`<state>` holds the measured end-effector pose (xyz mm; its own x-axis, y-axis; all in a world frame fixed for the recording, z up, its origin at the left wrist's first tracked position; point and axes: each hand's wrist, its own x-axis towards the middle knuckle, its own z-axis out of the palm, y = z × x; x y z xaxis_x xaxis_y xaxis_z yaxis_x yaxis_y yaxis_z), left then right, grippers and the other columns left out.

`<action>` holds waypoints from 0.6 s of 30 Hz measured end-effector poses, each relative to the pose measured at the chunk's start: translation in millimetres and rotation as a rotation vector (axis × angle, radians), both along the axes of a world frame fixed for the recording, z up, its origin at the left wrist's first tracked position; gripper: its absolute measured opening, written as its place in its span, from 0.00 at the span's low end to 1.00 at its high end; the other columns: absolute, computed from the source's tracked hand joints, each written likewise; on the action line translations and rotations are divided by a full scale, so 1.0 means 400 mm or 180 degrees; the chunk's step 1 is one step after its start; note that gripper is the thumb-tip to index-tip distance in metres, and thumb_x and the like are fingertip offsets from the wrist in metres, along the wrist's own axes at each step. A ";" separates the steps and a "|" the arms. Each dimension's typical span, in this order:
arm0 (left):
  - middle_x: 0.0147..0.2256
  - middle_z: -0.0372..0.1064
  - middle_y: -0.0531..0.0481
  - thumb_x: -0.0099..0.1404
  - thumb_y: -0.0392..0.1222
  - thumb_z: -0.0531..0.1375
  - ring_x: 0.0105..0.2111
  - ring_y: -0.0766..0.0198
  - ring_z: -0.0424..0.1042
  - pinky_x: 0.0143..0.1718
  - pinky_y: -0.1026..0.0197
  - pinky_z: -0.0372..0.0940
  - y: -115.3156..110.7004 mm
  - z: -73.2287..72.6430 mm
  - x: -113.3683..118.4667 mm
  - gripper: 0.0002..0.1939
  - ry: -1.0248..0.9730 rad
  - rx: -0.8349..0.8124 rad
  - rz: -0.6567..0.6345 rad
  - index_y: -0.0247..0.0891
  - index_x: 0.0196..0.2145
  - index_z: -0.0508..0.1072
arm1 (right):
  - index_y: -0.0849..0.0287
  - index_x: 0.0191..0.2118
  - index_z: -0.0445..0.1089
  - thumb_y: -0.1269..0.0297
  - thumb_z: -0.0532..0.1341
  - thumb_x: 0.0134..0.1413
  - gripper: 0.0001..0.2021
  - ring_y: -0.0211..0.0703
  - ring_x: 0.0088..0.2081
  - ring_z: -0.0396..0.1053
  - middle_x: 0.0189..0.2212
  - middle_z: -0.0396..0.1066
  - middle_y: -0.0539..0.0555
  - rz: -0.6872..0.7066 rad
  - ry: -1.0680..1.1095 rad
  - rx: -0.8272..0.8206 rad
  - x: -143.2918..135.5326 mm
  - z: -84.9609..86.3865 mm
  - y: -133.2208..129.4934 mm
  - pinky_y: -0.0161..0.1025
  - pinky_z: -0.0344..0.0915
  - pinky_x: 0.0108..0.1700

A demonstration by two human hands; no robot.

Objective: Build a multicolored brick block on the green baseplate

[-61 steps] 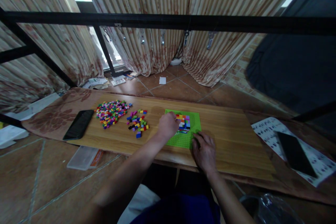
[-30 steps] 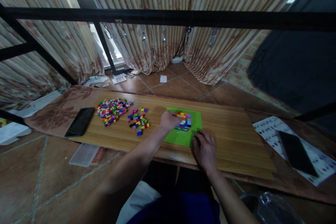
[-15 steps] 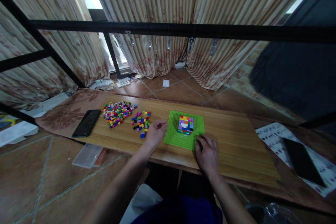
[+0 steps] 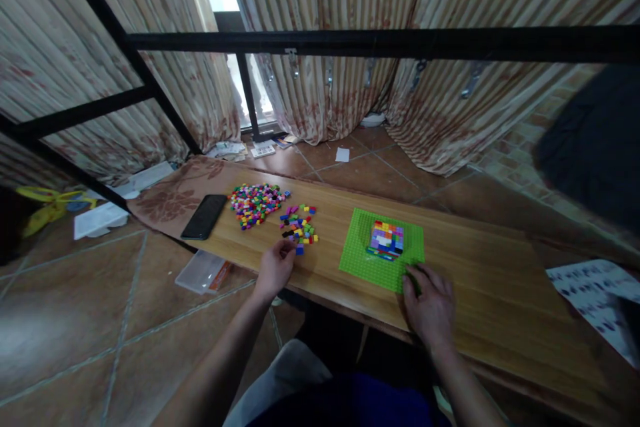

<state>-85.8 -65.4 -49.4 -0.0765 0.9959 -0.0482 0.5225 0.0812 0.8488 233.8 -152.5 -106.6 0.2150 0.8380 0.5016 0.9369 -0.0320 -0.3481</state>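
Observation:
My left hand [image 4: 276,268] is at the near edge of the small brick group [image 4: 300,225], its fingers curled together right beside a blue brick [image 4: 299,249]. Whether anything sits between those fingertips is too small to make out. On the bench lies a green studded baseplate [image 4: 356,250], with a multicoloured block of bricks [image 4: 387,239] standing on it. My right hand [image 4: 431,297] rests at the baseplate's near right corner, fingers loosely bent and thumb apart, holding nothing that I can see.
A larger heap of mixed bricks [image 4: 256,203] lies left of the small group, with a black phone [image 4: 204,217] beyond it. A clear plastic box [image 4: 200,272] is on the floor below the wooden bench [image 4: 480,280]. A printed sheet [image 4: 593,300] lies at the right.
My left hand has moved left, from beside the baseplate to the small brick group. My right hand stays by the baseplate's corner. The view has turned left.

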 end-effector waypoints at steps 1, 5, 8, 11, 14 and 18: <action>0.29 0.72 0.51 0.59 0.40 0.56 0.30 0.64 0.69 0.33 0.64 0.63 0.001 0.000 -0.002 0.08 0.0099 0.0004 0.0006 0.37 0.35 0.74 | 0.60 0.45 0.73 0.58 0.53 0.59 0.17 0.54 0.49 0.63 0.47 0.69 0.62 0.0012 0.0001 0.0016 0.002 -0.002 0.000 0.52 0.61 0.51; 0.32 0.73 0.50 0.59 0.36 0.56 0.32 0.65 0.71 0.36 0.64 0.64 0.011 -0.021 0.005 0.08 0.0220 0.0142 -0.0070 0.37 0.35 0.73 | 0.59 0.45 0.73 0.57 0.53 0.59 0.17 0.54 0.49 0.64 0.47 0.69 0.62 0.0054 0.0036 0.0081 0.007 -0.007 0.000 0.54 0.60 0.52; 0.35 0.73 0.50 0.59 0.36 0.57 0.35 0.65 0.72 0.38 0.64 0.65 0.016 -0.038 0.011 0.07 0.0350 0.0287 -0.0106 0.37 0.35 0.73 | 0.59 0.44 0.73 0.56 0.53 0.59 0.17 0.54 0.49 0.64 0.46 0.70 0.62 0.0068 0.0070 0.0089 0.007 -0.006 0.000 0.53 0.60 0.51; 0.35 0.71 0.50 0.58 0.39 0.60 0.35 0.64 0.71 0.37 0.64 0.64 0.013 -0.034 0.015 0.06 0.0639 0.0285 -0.0167 0.38 0.35 0.73 | 0.60 0.44 0.74 0.55 0.52 0.59 0.18 0.54 0.48 0.65 0.46 0.70 0.63 0.0055 0.0028 0.0076 0.007 -0.004 0.000 0.53 0.60 0.51; 0.37 0.70 0.49 0.57 0.40 0.62 0.36 0.63 0.71 0.38 0.63 0.63 0.006 -0.019 0.020 0.09 0.0900 0.0291 -0.0221 0.39 0.37 0.73 | 0.62 0.44 0.74 0.55 0.51 0.60 0.20 0.54 0.48 0.64 0.46 0.70 0.64 0.0029 -0.0074 0.0028 0.007 -0.004 0.000 0.52 0.60 0.51; 0.40 0.70 0.49 0.56 0.41 0.63 0.38 0.62 0.71 0.39 0.61 0.63 0.001 -0.011 0.026 0.10 0.1080 0.0270 -0.0292 0.40 0.38 0.72 | 0.63 0.44 0.74 0.54 0.51 0.60 0.20 0.54 0.49 0.65 0.46 0.70 0.64 0.0013 -0.0107 0.0012 0.006 -0.004 -0.001 0.52 0.60 0.52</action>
<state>-75.5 -64.9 -54.0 0.0160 0.9987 0.0476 0.7775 -0.0424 0.6275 236.4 -152.8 -108.1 0.1946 0.8369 0.5115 0.9482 -0.0270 -0.3166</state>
